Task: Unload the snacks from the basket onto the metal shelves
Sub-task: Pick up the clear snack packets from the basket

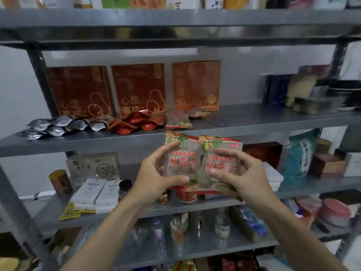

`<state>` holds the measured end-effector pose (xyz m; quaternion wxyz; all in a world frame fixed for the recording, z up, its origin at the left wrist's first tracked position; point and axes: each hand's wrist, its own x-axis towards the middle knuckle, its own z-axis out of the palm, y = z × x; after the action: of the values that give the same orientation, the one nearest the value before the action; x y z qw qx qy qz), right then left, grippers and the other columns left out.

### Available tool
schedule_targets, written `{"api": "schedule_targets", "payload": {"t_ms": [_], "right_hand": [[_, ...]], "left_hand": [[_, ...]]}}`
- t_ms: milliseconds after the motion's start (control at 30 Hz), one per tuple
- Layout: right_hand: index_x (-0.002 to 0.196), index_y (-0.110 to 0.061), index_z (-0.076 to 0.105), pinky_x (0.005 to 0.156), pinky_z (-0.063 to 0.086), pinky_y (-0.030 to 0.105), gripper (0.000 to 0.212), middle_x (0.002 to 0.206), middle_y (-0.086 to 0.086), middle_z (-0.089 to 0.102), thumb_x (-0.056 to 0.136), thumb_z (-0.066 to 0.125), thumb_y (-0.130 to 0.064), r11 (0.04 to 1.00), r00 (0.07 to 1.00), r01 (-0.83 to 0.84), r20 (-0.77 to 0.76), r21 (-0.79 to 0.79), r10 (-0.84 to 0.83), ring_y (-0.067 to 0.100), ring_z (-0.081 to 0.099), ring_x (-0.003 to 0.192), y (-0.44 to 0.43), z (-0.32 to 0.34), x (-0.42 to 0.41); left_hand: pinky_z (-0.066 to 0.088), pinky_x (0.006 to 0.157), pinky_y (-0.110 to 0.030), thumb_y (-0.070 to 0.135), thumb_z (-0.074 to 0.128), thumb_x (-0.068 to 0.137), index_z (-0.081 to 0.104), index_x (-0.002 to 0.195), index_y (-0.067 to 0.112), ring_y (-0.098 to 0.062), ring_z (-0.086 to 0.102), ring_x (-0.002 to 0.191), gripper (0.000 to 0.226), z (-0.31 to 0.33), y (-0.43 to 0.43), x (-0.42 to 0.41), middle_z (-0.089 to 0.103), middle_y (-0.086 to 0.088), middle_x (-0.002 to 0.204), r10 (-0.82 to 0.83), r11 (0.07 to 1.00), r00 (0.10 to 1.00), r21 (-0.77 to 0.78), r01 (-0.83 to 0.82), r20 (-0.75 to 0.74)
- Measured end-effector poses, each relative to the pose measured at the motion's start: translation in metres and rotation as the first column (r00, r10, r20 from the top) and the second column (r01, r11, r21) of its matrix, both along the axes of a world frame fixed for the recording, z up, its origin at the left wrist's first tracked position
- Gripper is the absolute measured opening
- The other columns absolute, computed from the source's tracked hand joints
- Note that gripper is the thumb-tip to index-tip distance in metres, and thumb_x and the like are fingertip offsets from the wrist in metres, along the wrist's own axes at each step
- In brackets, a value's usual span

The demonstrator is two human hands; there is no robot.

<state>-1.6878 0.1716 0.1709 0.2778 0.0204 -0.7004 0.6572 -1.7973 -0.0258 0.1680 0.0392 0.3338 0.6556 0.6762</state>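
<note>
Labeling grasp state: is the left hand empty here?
No, the left hand grips a snack packet with curled fingers, and the right hand grips a second packet beside it.

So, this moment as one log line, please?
left hand: grips left packet | right hand: grips right packet | where: in front of shelf

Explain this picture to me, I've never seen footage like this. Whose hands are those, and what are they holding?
There is no machine here. One camera worn on a person's head looks forward and down at their own hands. The left hand grips the left packet and the right hand grips the right packet. Both are see-through snack packets with red lettering. On the metal shelf just above lie silver pouches, red pouches and similar packets, with red boxes standing behind. The basket is out of view.
</note>
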Motion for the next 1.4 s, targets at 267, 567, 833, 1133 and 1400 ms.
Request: {"api": "schedule_targets", "payload": {"t_ms": [267,567,833,1133,1400], "right_hand": [[0.109,-0.015,0.069,0.073,0.059,0.025,0.054,0.102,0.002,0.075,0.062,0.084,0.006,0.999,0.999,0.049,-0.025,0.016,-0.048,0.016,0.073,0.093,0.086,0.036,-0.064],[0.109,-0.013,0.070,0.070,0.062,0.034,0.055,0.093,-0.008,0.076,0.061,0.085,0.008,0.997,0.996,0.070,0.049,0.020,-0.071,0.011,0.073,0.086,0.173,0.066,-0.153],[0.108,-0.016,0.072,0.073,0.062,0.039,0.053,0.101,0.007,0.074,0.064,0.082,0.010,1.000,0.977,-0.016,0.211,-0.001,0.016,0.025,0.075,0.082,0.223,0.069,-0.232],[0.114,-0.009,0.066,0.059,0.059,0.026,0.042,0.085,0.008,0.076,0.077,0.074,0.009,0.991,0.930,-0.133,0.349,0.021,0.117,0.019,0.074,0.070,0.249,0.065,-0.310],[0.116,-0.012,0.065,0.059,0.050,0.010,0.029,0.083,-0.005,0.071,0.088,0.070,-0.009,0.968,0.954,-0.125,0.293,0.217,0.057,-0.001,0.069,0.064,0.251,0.055,-0.343]], "left_hand": [[0.050,0.100,-0.042,0.000,0.092,0.053,0.053,0.135,0.029,-0.005,0.056,0.123,0.095,0.031,0.097,-0.077,0.059,0.014,0.134,-0.013,1.000,0.988,-0.020,0.010,-0.157],[0.052,0.098,-0.035,0.000,0.094,0.048,0.051,0.135,0.033,-0.010,0.059,0.119,0.102,0.057,0.184,-0.161,0.060,0.008,0.131,0.018,0.996,0.989,-0.088,-0.031,-0.144],[0.032,0.115,-0.034,0.009,0.093,0.055,0.045,0.142,0.032,-0.005,0.035,0.137,0.102,0.051,0.201,-0.189,0.044,0.016,0.144,0.152,0.945,0.981,-0.275,-0.180,-0.119],[0.027,0.118,-0.036,0.018,0.091,0.062,0.040,0.147,0.025,-0.006,0.032,0.140,0.099,0.045,0.204,-0.199,0.038,0.012,0.151,0.195,0.897,0.975,-0.384,-0.220,-0.103],[0.019,0.120,-0.033,0.028,0.087,0.070,0.044,0.143,0.037,0.005,0.018,0.143,0.085,0.044,0.208,-0.202,0.018,0.025,0.156,0.212,0.868,0.953,-0.406,-0.285,-0.217]]}}
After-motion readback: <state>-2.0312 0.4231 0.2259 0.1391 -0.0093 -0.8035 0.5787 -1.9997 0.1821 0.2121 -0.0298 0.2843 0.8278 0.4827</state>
